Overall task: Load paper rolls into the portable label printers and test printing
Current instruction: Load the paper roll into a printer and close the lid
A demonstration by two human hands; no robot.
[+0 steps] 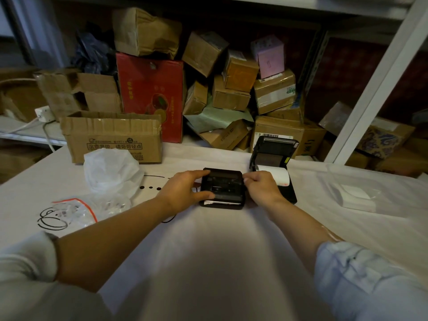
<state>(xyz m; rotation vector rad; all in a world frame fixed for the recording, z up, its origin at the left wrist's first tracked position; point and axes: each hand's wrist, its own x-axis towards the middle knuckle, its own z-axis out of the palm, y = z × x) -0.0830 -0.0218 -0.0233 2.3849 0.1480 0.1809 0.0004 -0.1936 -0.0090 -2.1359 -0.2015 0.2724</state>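
On the left of the tabletop [208, 251], covered by a white cloth, lie a clear zip bag [74, 210] and a crumpled white plastic bag [111, 171], with an open cardboard box [111, 135] behind them. In the middle, the left hand [183, 193] holds the left edge of a closed black printer [222, 188], thumb and fingers curled around it. The right hand [261, 188] pinches its right edge. Just beside stands a second printer [274, 154], lid open, a white paper roll [278, 176] inside. Further right lies a white paper stack [356, 196]. Behind, many boxes [231, 89] are piled under a metal shelf [382, 66].
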